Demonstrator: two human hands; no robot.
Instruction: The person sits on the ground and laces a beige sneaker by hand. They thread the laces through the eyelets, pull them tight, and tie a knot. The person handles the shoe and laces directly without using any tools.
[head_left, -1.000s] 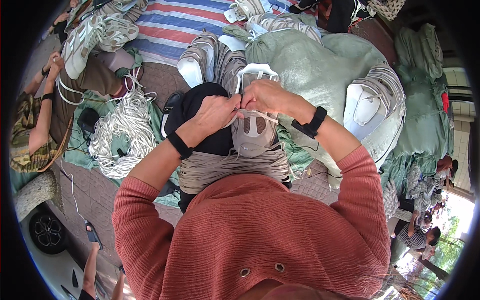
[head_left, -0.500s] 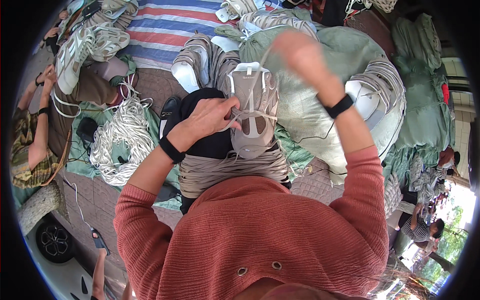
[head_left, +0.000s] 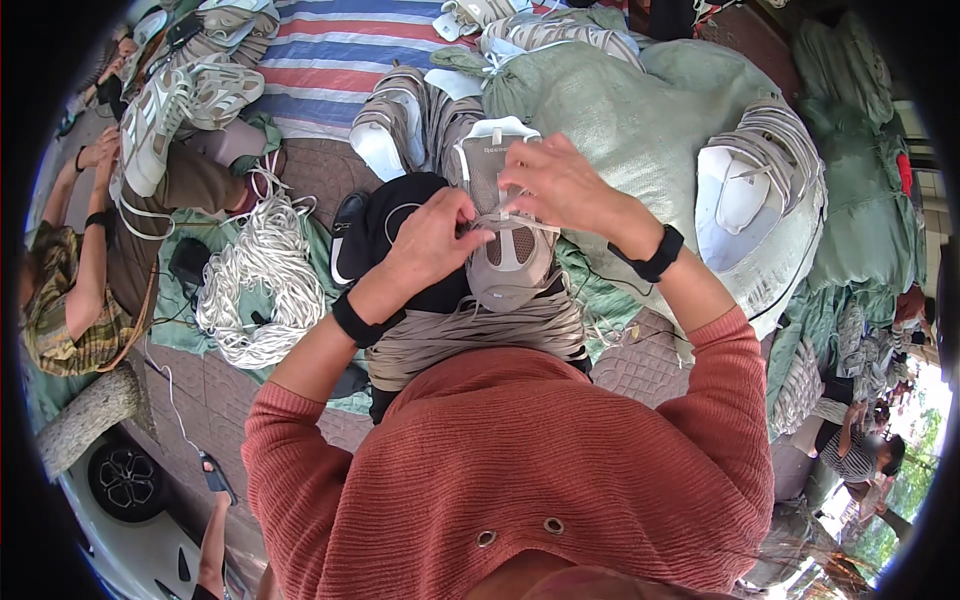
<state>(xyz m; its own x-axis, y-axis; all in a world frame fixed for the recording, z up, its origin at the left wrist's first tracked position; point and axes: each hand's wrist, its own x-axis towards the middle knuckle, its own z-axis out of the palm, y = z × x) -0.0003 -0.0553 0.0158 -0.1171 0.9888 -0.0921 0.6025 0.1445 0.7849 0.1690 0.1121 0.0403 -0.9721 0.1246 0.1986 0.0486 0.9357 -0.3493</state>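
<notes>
A grey-beige sneaker upper (head_left: 511, 283) rests on my lap, its tongue pointing away from me. Both hands work over its lacing area. My left hand (head_left: 430, 238) is closed in a pinch at the left eyelet edge, on a light shoelace (head_left: 515, 221) that crosses the tongue. From the right, my right hand (head_left: 568, 187) bends over the tongue with fingers curled together near the same lace; its fingertips partly hide what they grip. Below the upper, a thick bundle of beige laces (head_left: 470, 338) lies across my lap.
A heap of white laces (head_left: 258, 285) lies on green cloth at left. Stacked shoe uppers (head_left: 388, 125) stand ahead, near a striped sheet (head_left: 325, 65). A bulging pale green sack (head_left: 625, 120) sits ahead right, more uppers (head_left: 755, 180) on it. A co-worker (head_left: 75, 300) sits at left.
My right hand has come down from above the sack, where it was raised with a lace stretched from it, to the upper's eyelets. My left hand stays at the lacing, shifting slightly.
</notes>
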